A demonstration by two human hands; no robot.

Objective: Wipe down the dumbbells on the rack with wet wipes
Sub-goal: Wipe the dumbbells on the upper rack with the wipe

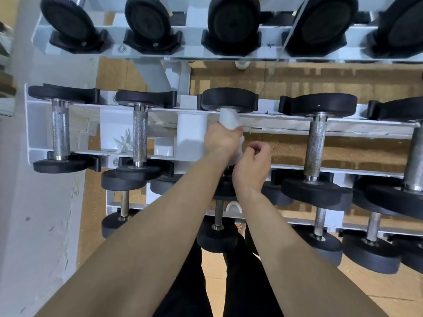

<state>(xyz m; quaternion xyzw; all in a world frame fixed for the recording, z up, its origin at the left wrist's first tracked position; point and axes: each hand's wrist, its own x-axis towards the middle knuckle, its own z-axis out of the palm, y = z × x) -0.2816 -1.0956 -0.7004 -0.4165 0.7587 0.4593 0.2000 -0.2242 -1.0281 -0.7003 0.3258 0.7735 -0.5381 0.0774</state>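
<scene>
Right of the dumbbell (229, 102) wrapped in the wet wipe (229, 120), a wide gap stood open down to the floor (286, 147), ending at the next handle (317, 143). Left of it a white post (191, 133) stood close, narrowing that side. Above it the upper shelf (190, 52) overhung

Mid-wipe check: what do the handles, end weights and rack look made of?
The handles look like bare steel: grey, with crosshatched knurling. The end weights are matte black, probably a rubber or urethane coating. The rack looks like metal painted glossy white, marked in places. The wet wipe is a thin white sheet wrapped round one handle.
</scene>
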